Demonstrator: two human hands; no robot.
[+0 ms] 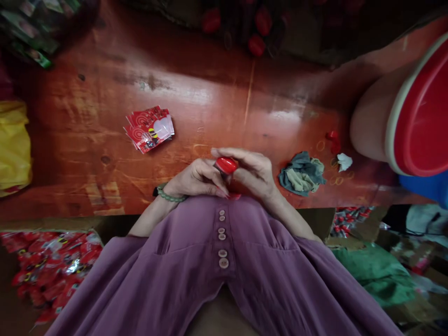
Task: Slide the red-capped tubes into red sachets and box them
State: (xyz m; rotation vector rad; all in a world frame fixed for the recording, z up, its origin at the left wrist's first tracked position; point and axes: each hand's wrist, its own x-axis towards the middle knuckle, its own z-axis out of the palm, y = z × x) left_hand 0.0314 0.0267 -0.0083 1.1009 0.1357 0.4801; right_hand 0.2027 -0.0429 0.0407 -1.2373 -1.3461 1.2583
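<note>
1. Far left, a crumpled yellow plastic bag (13,147) lies at the edge of the worn red-brown wooden table (217,98), and below the table edge a heap of shiny red packets (52,268) fills a box.
2. A small fanned stack of red printed cards (150,128) lies flat on the table, well apart from your hands.
3. Now your left hand (196,179), green bead bracelet (170,196) at the wrist: its fingers curl inward and its fingertips press against the small glossy red rounded cap-like piece (226,164) from the left.
4. That red piece sits between both hands, just above the table's near edge, close to your purple buttoned shirt (222,261). It looks light, hard and smooth, so probably slippery; hold it by its sides, not its shiny top.
5. Your right hand (254,172) arches over it, fingers together and bent, pinching it from above and the right. How far it reaches underneath is hidden.
6. Rightward, a crumpled grey-green cloth (303,172) lies near that hand, then a scrap of white paper (345,161).
7. Far right, a big red plastic basin with a pale rim (425,109) stands tilted on edge.
</note>
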